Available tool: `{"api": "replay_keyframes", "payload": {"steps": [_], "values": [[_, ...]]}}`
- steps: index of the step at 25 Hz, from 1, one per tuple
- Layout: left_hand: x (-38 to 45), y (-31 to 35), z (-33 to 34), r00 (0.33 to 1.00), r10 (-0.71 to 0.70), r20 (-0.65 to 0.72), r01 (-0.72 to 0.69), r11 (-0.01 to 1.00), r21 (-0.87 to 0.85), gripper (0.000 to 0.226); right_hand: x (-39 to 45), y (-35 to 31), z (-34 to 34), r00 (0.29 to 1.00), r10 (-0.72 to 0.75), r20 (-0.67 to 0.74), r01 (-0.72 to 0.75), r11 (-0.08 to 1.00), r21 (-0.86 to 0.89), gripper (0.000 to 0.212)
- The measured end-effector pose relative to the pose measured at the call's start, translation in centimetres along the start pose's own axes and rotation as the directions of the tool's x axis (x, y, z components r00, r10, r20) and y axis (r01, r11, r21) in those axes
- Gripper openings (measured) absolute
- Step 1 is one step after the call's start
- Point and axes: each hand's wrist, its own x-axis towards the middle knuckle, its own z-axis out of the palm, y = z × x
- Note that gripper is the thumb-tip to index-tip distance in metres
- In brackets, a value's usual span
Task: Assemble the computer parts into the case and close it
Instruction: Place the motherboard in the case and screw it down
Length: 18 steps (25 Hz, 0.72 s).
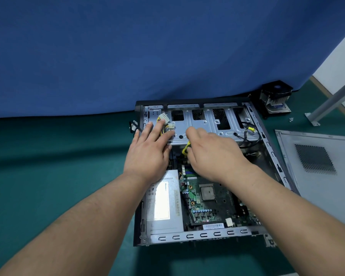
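The open computer case lies on its side on the green mat, motherboard and silver power supply inside. My left hand rests with straight fingers on the power cables and their white connectors at the drive cage. Beside it, my right hand has its fingers curled down at a yellow cable below the cage edge; the fingertips are hidden. The grey side panel lies flat to the right of the case.
A CPU cooler with fan stands at the back right by the blue curtain. Small screws and a metal table leg are at the far right. Black and yellow cables hang in the case's right corner.
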Motion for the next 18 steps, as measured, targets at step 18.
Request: {"api": "replay_keyframes", "payload": {"steps": [18], "values": [[0.0, -0.2, 0.3, 1.0, 0.011, -0.015, -0.011, 1.0, -0.014, 0.045, 0.1, -1.5, 0.0, 0.994, 0.101, 0.051, -0.101, 0.995, -0.018, 0.031]]}}
